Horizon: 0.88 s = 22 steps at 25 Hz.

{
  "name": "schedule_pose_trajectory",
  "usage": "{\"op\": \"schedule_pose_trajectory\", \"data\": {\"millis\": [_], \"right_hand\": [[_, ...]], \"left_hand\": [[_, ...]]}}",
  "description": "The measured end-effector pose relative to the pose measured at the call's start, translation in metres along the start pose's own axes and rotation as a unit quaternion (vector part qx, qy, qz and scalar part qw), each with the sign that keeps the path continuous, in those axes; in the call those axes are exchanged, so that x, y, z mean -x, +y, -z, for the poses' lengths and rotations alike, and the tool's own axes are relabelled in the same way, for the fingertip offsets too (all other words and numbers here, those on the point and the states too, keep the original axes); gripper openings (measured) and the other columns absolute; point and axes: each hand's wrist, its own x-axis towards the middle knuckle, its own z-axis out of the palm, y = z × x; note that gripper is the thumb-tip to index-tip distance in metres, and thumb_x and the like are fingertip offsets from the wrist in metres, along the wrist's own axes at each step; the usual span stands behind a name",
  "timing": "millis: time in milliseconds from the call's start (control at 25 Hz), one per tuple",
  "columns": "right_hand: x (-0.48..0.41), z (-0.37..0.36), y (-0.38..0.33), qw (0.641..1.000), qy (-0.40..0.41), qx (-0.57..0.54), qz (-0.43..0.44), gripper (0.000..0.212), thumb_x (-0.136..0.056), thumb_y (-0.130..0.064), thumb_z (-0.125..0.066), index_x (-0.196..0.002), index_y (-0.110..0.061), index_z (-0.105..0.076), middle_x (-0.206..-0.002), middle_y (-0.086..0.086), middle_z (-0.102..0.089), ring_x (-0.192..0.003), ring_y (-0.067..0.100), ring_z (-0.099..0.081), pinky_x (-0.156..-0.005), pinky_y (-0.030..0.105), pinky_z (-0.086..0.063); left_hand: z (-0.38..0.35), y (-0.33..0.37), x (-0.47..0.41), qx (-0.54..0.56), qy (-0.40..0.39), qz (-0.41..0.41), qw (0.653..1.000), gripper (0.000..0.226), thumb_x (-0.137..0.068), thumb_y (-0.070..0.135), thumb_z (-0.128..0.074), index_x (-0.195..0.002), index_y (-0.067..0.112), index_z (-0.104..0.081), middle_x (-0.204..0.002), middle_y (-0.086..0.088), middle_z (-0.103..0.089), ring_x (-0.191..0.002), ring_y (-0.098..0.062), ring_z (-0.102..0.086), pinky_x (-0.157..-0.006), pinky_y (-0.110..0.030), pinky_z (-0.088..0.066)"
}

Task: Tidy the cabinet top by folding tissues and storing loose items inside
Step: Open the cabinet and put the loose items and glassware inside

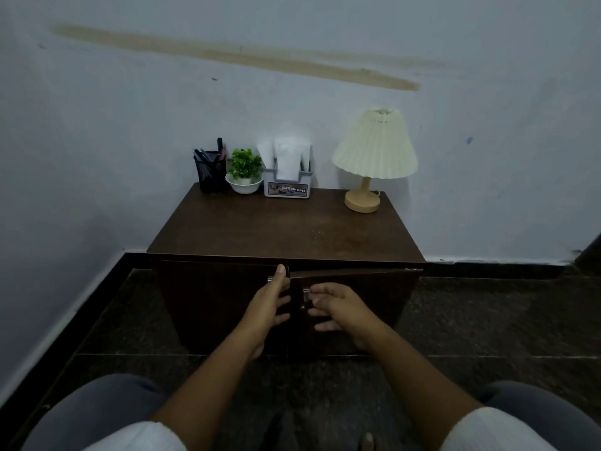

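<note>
A dark brown cabinet [286,229] stands against the wall. Along its back edge sit a grey holder [287,185] with white tissues [287,154] standing in it, a black mesh pen cup [210,172], a small green plant in a white bowl [244,172] and a cream pleated lamp [374,157]. My left hand [270,304] lies flat on the left door [208,304] by its metal handle, fingers apart. The right door [364,281] stands slightly ajar. My right hand [338,305] curls its fingers around that door's metal handle [305,297].
Dark speckled floor tiles [487,320] surround the cabinet, with a black skirting strip along the pale wall [97,125]. My knees in grey trousers show at the bottom corners. The front half of the cabinet top is bare wood.
</note>
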Motion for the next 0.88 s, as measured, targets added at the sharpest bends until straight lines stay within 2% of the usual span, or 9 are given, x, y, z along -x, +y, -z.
{"op": "schedule_pose_trajectory", "data": {"millis": [200, 360, 560, 680, 800, 880], "right_hand": [[-0.019, -0.014, -0.012, 0.999, 0.03, 0.028, 0.029, 0.044, -0.1, -0.015, -0.055, -0.144, -0.017, -0.05, -0.141, 0.0, -0.055, -0.12, 0.017, -0.057, -0.097, 0.042, -0.055], [-0.026, -0.015, -0.018, 0.998, 0.016, 0.061, 0.029, 0.054, -0.1, -0.016, -0.056, -0.152, -0.02, -0.04, -0.151, -0.001, -0.047, -0.125, 0.016, -0.052, -0.098, 0.038, -0.051], [-0.027, -0.021, -0.022, 0.993, -0.015, 0.116, 0.03, 0.06, -0.1, -0.011, -0.055, -0.156, -0.017, -0.033, -0.159, 0.002, -0.037, -0.144, 0.02, -0.039, -0.104, 0.032, -0.041], [-0.025, -0.02, -0.023, 0.99, -0.032, 0.13, 0.035, 0.063, -0.1, -0.011, -0.055, -0.157, -0.017, -0.03, -0.161, 0.002, -0.035, -0.146, 0.02, -0.036, -0.1, 0.028, -0.04], [-0.023, -0.019, -0.023, 0.986, -0.031, 0.147, 0.068, 0.057, -0.099, -0.011, -0.057, -0.152, -0.015, -0.038, -0.155, 0.003, -0.044, -0.135, 0.014, -0.046, -0.096, 0.023, -0.042], [-0.026, -0.015, -0.029, 0.978, 0.007, 0.172, 0.12, 0.043, -0.098, -0.015, -0.06, -0.14, -0.018, -0.053, -0.139, 0.002, -0.059, -0.115, 0.009, -0.058, -0.095, 0.026, -0.051]], "left_hand": [[0.004, -0.002, -0.015, -0.026, 0.046, 0.008, 0.999, 0.072, -0.097, 0.066, -0.039, -0.151, 0.017, -0.043, -0.154, -0.001, -0.046, -0.139, -0.021, -0.046, -0.112, -0.044, -0.041], [0.007, 0.007, -0.019, -0.068, 0.026, -0.004, 0.997, 0.071, -0.098, 0.066, -0.035, -0.152, 0.02, -0.04, -0.157, 0.0, -0.042, -0.144, -0.021, -0.04, -0.113, -0.042, -0.037], [0.018, 0.025, -0.02, -0.118, 0.009, 0.008, 0.993, 0.084, -0.092, 0.076, -0.033, -0.156, 0.021, -0.032, -0.16, -0.001, -0.039, -0.145, -0.021, -0.038, -0.117, -0.043, -0.032], [0.02, 0.037, -0.018, -0.151, -0.009, 0.012, 0.988, 0.083, -0.093, 0.076, -0.032, -0.156, 0.023, -0.034, -0.16, -0.001, -0.039, -0.145, -0.02, -0.038, -0.117, -0.042, -0.03], [0.022, 0.042, -0.022, -0.23, -0.027, -0.001, 0.973, 0.093, -0.081, 0.088, -0.035, -0.149, 0.025, -0.047, -0.154, 0.001, -0.047, -0.14, -0.018, -0.045, -0.118, -0.042, -0.032], [0.025, 0.049, -0.028, -0.3, -0.026, -0.049, 0.952, 0.082, -0.084, 0.086, -0.036, -0.129, 0.024, -0.067, -0.135, 0.002, -0.064, -0.126, -0.017, -0.06, -0.112, -0.041, -0.042]]}}
